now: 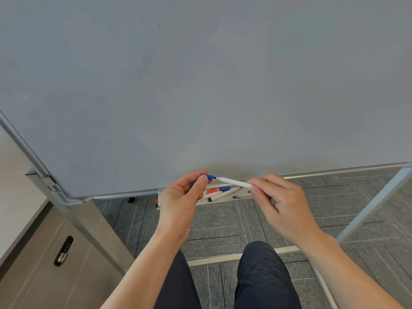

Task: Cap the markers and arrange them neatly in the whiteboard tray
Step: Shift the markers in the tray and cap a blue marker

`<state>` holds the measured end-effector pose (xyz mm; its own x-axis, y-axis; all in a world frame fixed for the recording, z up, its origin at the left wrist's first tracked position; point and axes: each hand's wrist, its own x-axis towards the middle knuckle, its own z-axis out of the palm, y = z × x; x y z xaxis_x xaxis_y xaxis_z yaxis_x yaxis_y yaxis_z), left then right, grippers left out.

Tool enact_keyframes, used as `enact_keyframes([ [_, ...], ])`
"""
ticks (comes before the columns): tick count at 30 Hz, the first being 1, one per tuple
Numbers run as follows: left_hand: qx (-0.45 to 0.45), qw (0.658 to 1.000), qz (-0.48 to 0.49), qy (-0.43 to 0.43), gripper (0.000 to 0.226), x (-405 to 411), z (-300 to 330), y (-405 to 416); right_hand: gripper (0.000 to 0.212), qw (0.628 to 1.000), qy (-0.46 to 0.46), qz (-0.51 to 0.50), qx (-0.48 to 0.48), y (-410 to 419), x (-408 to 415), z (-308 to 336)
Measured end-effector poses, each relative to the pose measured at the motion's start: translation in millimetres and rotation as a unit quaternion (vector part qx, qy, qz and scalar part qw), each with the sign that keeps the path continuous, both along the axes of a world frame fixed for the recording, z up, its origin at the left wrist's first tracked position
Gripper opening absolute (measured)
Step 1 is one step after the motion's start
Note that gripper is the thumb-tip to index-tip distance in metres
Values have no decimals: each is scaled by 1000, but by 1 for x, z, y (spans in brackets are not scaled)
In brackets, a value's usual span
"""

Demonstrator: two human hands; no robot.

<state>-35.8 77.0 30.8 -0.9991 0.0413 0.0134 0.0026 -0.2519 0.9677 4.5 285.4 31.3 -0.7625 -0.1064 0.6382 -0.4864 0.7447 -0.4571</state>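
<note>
No writing can be read. Above the tray (223, 200), the left hand (178, 197) pinches a blue cap (209, 176) just beside the tip of the marker (234, 181), which the right hand (281, 201) grasps. Other markers (220, 195) lie in the tray.

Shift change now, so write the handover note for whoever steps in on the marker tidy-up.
Left hand: pinches the small blue plastic cap.
Right hand: grips the white-barrelled marker, tip bare and pointing at the cap, not yet joined.
Grey metal whiteboard tray: loose orange cap, loose blue cap, several markers lying crossed, some uncapped.
Done: nothing visibly finished.
Left: press this cap on, cap the others, line all up in the tray.
</note>
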Motion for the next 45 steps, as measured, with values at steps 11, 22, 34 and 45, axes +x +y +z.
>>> enact_keyframes([
  [11,-36,999,-31,20,24,4,4,-3,24,1000,2,10,24,-1,1,8],
  [22,-294,942,-71,147,18,8,16,-16,34,979,-182,55,66,-7,12,17],
  [34,-335,911,-108,216,21,9,36,-30,33,967,-214,135,8,-26,22,31],
  [45,-207,968,-84,117,13,9,21,-32,34,964,-232,96,-81,-55,17,3],
])
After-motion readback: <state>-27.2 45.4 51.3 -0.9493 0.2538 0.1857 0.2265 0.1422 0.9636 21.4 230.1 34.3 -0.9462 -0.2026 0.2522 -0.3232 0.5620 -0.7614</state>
